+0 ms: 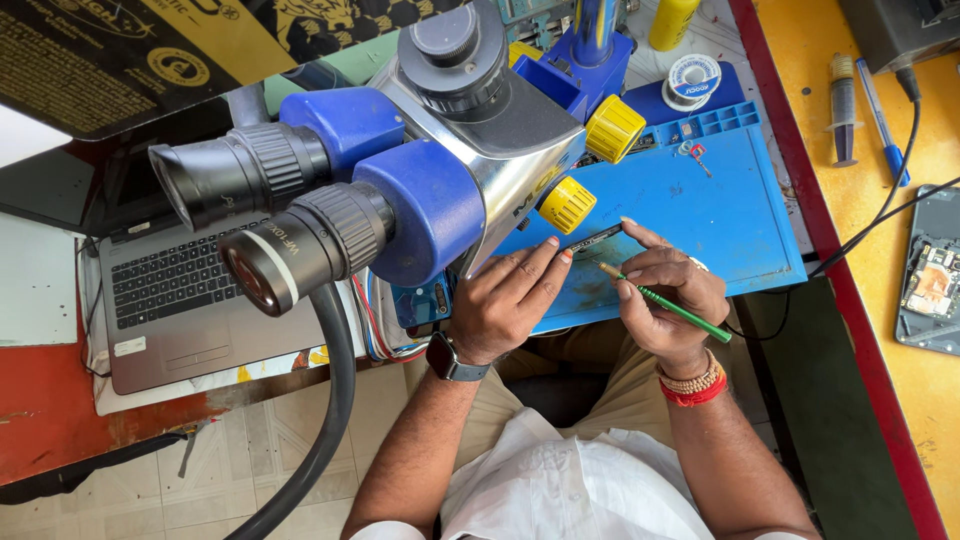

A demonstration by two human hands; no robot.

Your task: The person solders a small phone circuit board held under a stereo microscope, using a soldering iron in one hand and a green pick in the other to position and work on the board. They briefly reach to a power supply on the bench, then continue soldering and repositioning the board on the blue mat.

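A thin dark strip (592, 240) lies on the blue mat (720, 210), just right of the frame's centre, and both hands meet at it. The left hand (505, 300), with a dark watch (455, 360) at the wrist, rests palm-down on the mat's near edge; its fingers are stretched out and loosely spread, and two fingertips press at the strip's left end. It grips nothing. The right hand (670, 295) is curled around a green tool (675, 308), held like a pen, with its pale tip pointing up-left towards the strip and its shaft running down-right past the palm. The forefinger reaches out to the strip's right end. Red and beaded bands (692, 385) circle that wrist.

Above the left hand, filling the middle and left of the frame, stands a microscope (430, 170) with blue housings, two black eyepieces (265, 210) and yellow knobs (590, 165). A thick black hose (335, 400) curves down from it to the lower left. A grey laptop (185, 290) sits open at the left. At the top of the mat are a solder reel (692, 78) and a yellow bottle (672, 20). On the yellow bench at the right lie a syringe (843, 105), a blue pen (882, 120) and, at the right edge, an opened phone (932, 285).
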